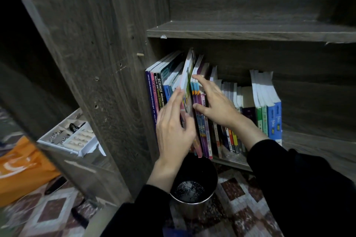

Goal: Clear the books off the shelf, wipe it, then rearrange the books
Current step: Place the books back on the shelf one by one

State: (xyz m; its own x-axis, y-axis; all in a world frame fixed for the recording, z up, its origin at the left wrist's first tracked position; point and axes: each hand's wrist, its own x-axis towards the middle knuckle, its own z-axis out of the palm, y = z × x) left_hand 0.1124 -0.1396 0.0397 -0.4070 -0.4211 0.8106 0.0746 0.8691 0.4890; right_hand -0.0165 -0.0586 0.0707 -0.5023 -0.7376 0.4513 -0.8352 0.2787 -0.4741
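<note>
Dark wood bookcase (107, 63). Lower shelf (308, 144) carries a row of books (269, 113), upright, packed from the left wall to past the middle. Patterned carpet (240, 198) below. Orange bag (23, 169) far left, white tray (84, 146) near it. Metal bin (194, 209) on the carpet, between the wrists. Left hand (173, 131) grasps a thin book (187, 75), tilted and standing proud of the row. Right hand (217, 106) spread, fingers pressing the purple books (202, 131) just beside it, grasping nothing.
</note>
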